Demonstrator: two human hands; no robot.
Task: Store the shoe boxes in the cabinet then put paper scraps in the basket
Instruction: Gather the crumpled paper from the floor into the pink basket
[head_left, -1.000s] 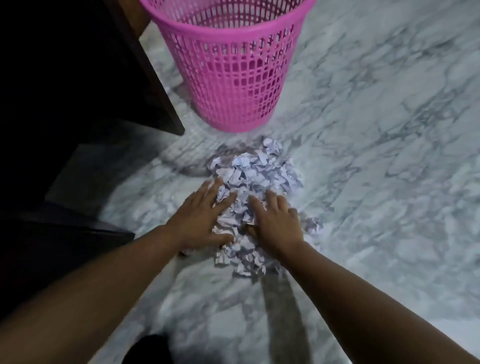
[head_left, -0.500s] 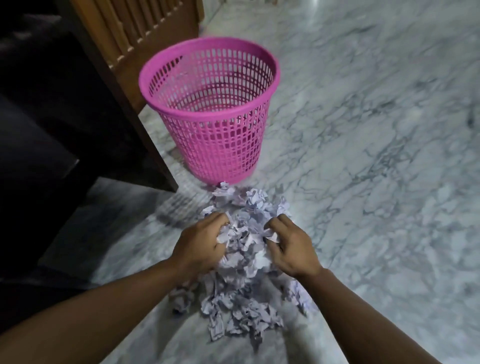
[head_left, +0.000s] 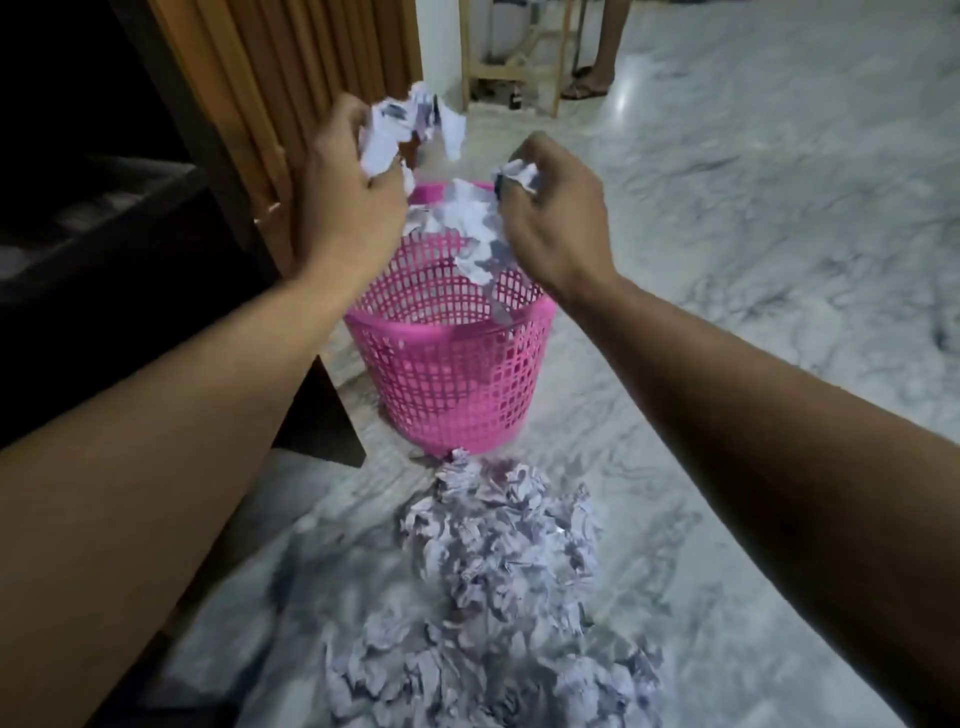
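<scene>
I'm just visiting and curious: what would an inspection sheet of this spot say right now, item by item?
Surface: grey-veined marble floor, bare apart from the paper.
Job's things: pink basket upright on the floor; paper scrap pile in front of it; no shoe boxes in view.
Clutter: nothing seen.
Grippers: left hand and right hand above the basket, each clutching held scraps; some pieces hang loose between them.
Cables: nothing seen.
Surroundings: dark cabinet and slatted wooden panel on the left; wooden stool legs and a bystander's sandalled foot at the back.
</scene>
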